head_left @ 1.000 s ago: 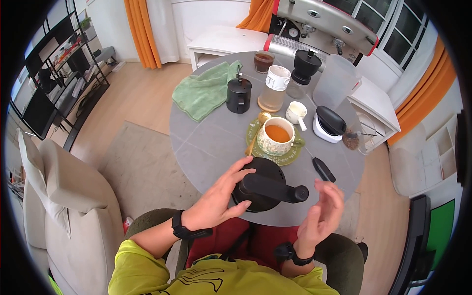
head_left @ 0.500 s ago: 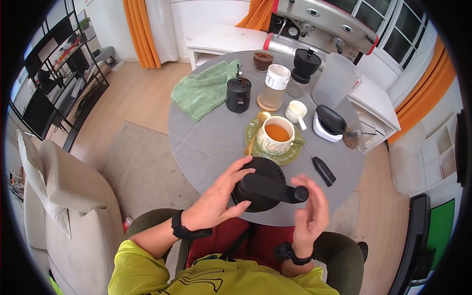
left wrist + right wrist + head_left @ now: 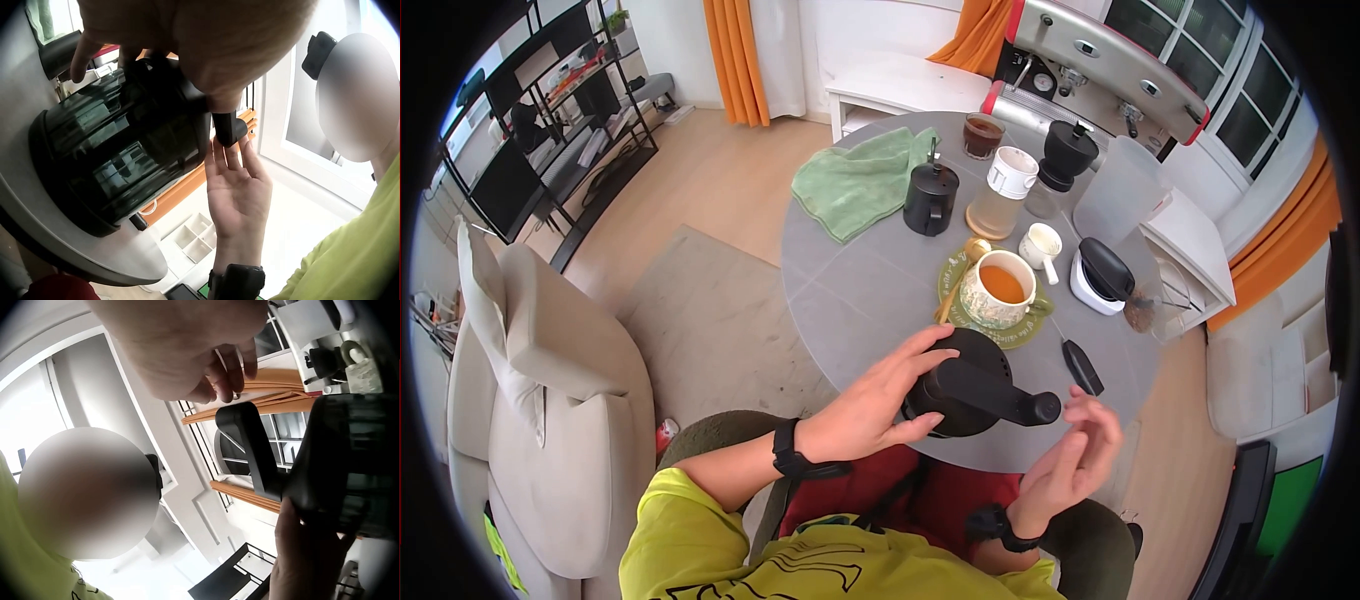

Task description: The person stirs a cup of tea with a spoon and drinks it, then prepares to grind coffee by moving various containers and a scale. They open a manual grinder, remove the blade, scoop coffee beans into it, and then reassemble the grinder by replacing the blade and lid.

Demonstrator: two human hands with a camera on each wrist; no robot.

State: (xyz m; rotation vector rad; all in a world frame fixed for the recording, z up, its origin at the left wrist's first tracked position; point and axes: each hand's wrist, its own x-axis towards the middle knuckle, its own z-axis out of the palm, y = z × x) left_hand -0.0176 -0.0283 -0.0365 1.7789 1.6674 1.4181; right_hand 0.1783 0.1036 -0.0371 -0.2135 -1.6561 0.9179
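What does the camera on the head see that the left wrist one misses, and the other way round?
Only the head view shows the beige sofa and the orange drink. Only the left wrist view shows the person's head and, on the black container, its glassy side. Both show the container's crank, the left hand, the right hand and the grey tabletop.

A soft beige sofa (image 3: 565,430) sits at the lower left, near a gray rug (image 3: 710,310) on the light wood floor (image 3: 700,180). Orange curtains (image 3: 737,60) hang at the top and right. Dark windows (image 3: 1266,98) with white frames fill the upper right.
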